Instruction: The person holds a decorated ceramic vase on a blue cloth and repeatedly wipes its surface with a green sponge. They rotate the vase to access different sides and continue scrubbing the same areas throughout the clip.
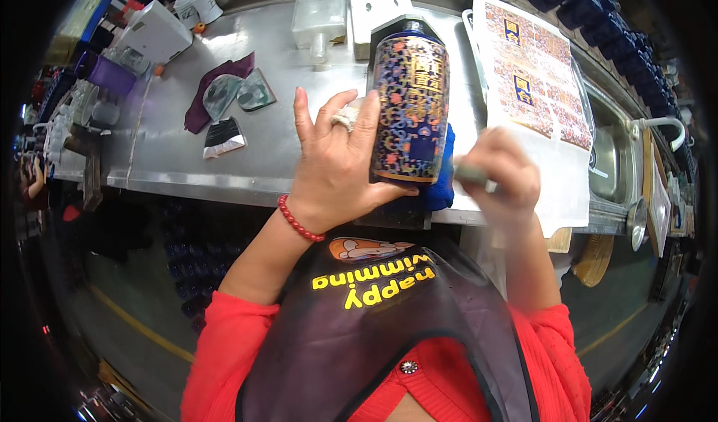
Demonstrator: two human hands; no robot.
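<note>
A dark blue bottle (410, 112) with a dense floral pattern and gold markings lies on the bench, its neck away from me. My left hand (333, 149) steadies it, with the index finger along its left side and the thumb at its base. The other fingers stick out, and a white wrap (345, 117) is around one of them. Right of the bottle, apart from it, my right hand (505, 169) is closed on a small grey-green piece (471, 173), blurred by motion. A blue cloth (443, 183) shows beside the bottle's lower end.
To the right lies a sheet of patterned decals (523, 71), near a sink (609, 149) with a tap (666, 123). Dark scraps (217, 97) are on the left of the metal bench. Behind stand a clear bottle (319, 14) upside down and a white holed block (378, 7).
</note>
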